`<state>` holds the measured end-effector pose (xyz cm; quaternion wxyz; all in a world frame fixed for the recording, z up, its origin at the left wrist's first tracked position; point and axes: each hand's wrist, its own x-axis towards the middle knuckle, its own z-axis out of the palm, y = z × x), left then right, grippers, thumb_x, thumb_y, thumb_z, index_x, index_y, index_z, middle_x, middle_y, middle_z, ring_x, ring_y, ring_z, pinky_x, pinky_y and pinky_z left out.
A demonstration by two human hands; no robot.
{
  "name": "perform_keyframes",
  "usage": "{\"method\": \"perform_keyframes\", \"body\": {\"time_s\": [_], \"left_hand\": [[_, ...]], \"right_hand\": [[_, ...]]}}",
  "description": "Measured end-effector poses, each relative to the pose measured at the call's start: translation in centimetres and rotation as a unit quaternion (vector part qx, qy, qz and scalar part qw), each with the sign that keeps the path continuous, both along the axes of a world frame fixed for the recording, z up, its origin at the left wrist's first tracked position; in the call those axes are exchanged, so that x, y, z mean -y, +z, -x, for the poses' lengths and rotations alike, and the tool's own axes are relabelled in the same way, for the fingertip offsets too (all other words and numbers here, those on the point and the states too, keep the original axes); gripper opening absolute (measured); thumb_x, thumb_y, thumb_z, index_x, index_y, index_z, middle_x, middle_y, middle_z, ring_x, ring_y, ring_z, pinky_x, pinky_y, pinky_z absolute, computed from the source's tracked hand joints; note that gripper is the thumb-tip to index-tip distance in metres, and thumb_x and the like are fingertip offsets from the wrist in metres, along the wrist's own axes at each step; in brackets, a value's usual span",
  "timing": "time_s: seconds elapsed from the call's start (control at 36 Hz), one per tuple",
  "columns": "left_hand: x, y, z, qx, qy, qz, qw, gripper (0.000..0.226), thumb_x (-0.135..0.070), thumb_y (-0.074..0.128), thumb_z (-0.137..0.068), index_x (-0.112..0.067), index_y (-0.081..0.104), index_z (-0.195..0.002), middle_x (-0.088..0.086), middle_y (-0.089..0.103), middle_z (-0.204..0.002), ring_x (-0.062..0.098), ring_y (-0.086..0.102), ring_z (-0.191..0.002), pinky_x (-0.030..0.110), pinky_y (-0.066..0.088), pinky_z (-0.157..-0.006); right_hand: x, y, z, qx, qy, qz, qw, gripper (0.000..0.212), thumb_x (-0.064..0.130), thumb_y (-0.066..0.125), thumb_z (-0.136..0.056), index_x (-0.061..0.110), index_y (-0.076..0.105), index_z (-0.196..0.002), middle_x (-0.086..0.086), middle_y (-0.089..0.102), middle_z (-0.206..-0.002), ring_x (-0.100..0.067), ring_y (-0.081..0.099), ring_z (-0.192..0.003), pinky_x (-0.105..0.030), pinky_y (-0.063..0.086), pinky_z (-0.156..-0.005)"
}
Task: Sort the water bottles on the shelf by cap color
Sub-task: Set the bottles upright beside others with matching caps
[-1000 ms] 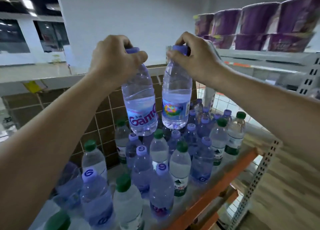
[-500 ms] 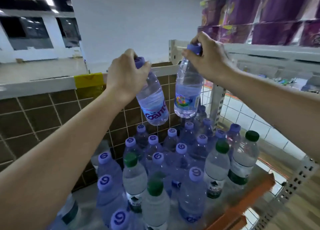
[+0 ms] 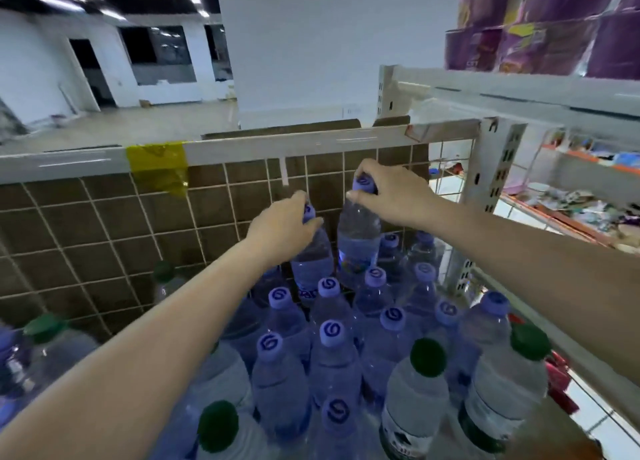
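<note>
Purple-capped bottles (image 3: pixel 357 248), swirl-marked lids, each clamped by left hand (image 3: pixel 282 225) and right hand (image 3: pixel 393 192).

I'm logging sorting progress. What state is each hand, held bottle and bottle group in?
left hand: gripping a blue-capped bottle by its neck, tilted
right hand: gripping another blue-capped bottle at its cap, upright
green-capped bottles: standing, capped
blue-capped group: standing, capped

Purple-capped bottles (image 3: pixel 334 362): about fourteen visible; green-capped bottles (image 3: pixel 415 404): five; hands: two, left hand (image 3: pixel 282 227), right hand (image 3: pixel 391 192).
</note>
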<state>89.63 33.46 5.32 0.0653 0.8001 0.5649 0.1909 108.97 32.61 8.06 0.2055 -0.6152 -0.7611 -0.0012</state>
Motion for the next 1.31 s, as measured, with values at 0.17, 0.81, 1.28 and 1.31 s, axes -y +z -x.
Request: {"method": "perform_keyframes", "body": {"time_s": [0.17,0.81,1.28,1.31], "left_hand": [[-0.5,-2.2,0.2,-0.089,-0.016,0.062,0.994,0.016,-0.036,0.05,-0.094,-0.023,0.041,-0.097,0.004,0.06,-0.103,0.021,0.049,-0.081,0.032,0.035,-0.07],[-1.9,-5.5,-0.7,-0.146,-0.013,0.167,0.975,0.028,-0.034,0.051,-0.091,-0.026,0.05,-0.118,0.002,0.061,-0.11,0.022,0.057,-0.094,0.037,0.046,-0.076],[-1.8,-5.3,-0.7,-0.135,-0.006,0.176,0.975,0.05,-0.026,0.048,-0.093,-0.029,0.035,-0.142,0.005,0.054,-0.13,0.026,0.054,-0.112,0.034,0.043,-0.079],[-1.8,-5.2,-0.6,-0.129,-0.004,0.177,0.976,0.052,-0.026,0.048,-0.093,-0.029,0.032,-0.143,0.005,0.053,-0.131,0.026,0.054,-0.112,0.034,0.043,-0.078]], "right_hand": [[-1.5,-2.7,0.2,0.028,0.018,0.079,0.996,0.03,0.047,0.054,-0.094,0.024,0.046,-0.11,0.0,0.058,-0.095,-0.018,0.052,-0.076,-0.03,0.037,-0.061],[-2.7,-6.5,-0.1,0.013,0.046,0.246,0.968,0.037,0.028,0.063,-0.088,0.02,0.054,-0.123,-0.006,0.06,-0.112,-0.024,0.06,-0.096,-0.04,0.054,-0.085],[-3.1,-6.4,-0.4,0.022,0.102,0.289,0.952,0.033,0.019,0.067,-0.086,0.021,0.06,-0.118,-0.001,0.059,-0.112,-0.018,0.058,-0.099,-0.031,0.05,-0.081],[-3.1,-6.4,-0.3,0.024,0.104,0.287,0.952,0.035,0.02,0.067,-0.086,0.02,0.059,-0.12,0.0,0.059,-0.111,-0.018,0.057,-0.098,-0.03,0.049,-0.079]]}}
